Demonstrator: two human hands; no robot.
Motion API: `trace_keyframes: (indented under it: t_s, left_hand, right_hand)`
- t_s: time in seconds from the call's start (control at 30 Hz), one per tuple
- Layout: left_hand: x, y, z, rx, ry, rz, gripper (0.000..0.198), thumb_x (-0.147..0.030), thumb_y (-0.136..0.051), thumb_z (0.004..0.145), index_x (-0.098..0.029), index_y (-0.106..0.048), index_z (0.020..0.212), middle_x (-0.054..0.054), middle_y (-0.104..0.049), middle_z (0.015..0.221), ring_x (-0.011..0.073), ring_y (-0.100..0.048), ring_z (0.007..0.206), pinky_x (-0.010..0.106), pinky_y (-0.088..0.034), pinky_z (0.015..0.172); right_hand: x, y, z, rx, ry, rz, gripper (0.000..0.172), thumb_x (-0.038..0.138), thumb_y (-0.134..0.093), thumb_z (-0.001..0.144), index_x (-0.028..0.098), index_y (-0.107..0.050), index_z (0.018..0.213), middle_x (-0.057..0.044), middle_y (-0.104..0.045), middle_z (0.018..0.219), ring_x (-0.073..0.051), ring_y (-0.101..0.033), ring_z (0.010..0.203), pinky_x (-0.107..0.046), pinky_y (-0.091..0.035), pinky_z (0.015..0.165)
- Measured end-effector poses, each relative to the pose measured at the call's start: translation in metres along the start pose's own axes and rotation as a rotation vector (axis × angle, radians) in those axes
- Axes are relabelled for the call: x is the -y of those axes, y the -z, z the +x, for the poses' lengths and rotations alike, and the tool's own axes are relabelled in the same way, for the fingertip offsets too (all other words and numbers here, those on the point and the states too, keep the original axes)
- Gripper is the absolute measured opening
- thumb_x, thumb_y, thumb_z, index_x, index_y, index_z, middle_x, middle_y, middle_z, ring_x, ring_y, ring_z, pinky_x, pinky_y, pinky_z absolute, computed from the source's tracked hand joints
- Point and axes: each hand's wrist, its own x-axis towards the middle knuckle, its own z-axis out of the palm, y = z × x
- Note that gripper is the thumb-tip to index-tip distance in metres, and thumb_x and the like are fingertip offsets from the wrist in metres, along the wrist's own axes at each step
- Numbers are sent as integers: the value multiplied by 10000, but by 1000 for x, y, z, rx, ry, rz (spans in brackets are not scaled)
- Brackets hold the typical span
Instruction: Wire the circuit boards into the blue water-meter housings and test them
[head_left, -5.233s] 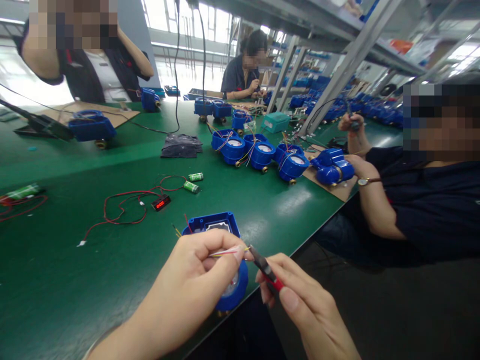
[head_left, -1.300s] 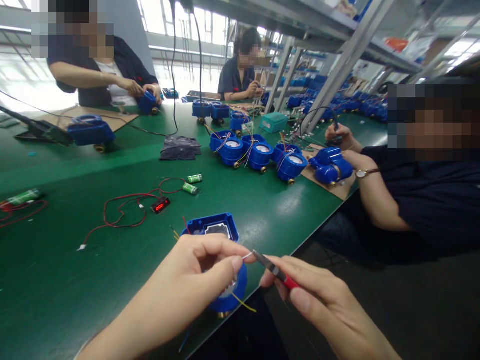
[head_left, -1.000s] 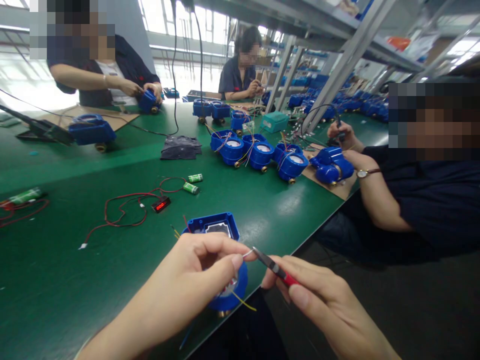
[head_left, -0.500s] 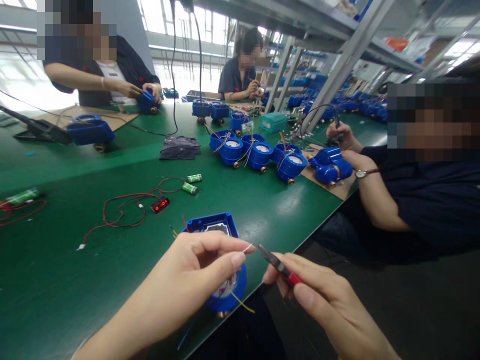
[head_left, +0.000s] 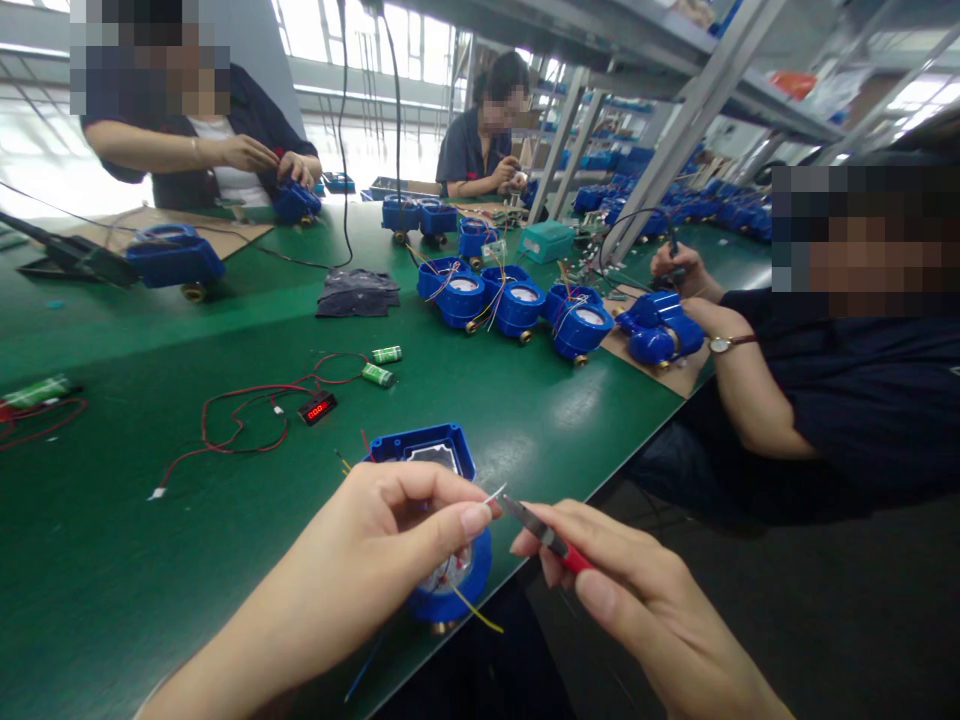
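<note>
My left hand (head_left: 405, 540) pinches a thin white wire (head_left: 496, 493) between thumb and forefinger, its end poking out past the fingertips. Held in my right hand (head_left: 630, 590) is a pair of cutters (head_left: 551, 540) with dark jaws and red handles; the jaw tips are right beside the wire's end. Whether they touch it I cannot tell. Under my left hand stands a blue water meter (head_left: 480, 570) near the table edge, partly hidden by the hand. A yellow wire (head_left: 480, 610) sticks out of it at the front, and a blue wire (head_left: 360, 672) hangs lower left.
Several blue meters (head_left: 517, 310) with loose wires stand across the green table (head_left: 247, 560). Left of centre lie a small red-lit display (head_left: 317, 408), green batteries (head_left: 379, 375) and a dark cloth (head_left: 358, 293). Co-workers sit at the left, back and right (head_left: 847, 400).
The cutters have moved left, bringing their tips up to the wire's end. My left hand keeps its pinch on the wire. The digits on the red display have changed.
</note>
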Motion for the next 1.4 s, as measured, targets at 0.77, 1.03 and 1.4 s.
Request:
trace_keyframes:
  t_s: [0.77,1.03,1.4]
  left_hand:
    - [-1,1,-1,18,1,-37,300,-493,-679,815,-199,-730,794,-6,-615,680,109,-478,609,250,-353,564]
    - [-1,1,-1,9,-4,-30,295,-490,-681,818,-199,-729,797,-9,-614,685,108,-474,612,249,-345,566]
    - [1,-1,-1,6,-11,-65,280,-476,-695,813,-202,-740,771,-2,-660,712,108,-494,625,235,-372,578]
  right_hand:
    - [-1,-4,4,31,-17,25,339,361,-465,1017,349,-601,1327,-11,-632,1012,-139,-560,835,-259,-480,791]
    - [2,-4,4,13,-19,11,340,317,-474,1011,327,-611,1322,-39,-647,1058,-163,-591,874,-282,-497,780]
    - [2,-3,4,23,-2,26,367,373,-465,1012,303,-597,1348,-57,-632,999,-188,-583,892,-322,-502,843]
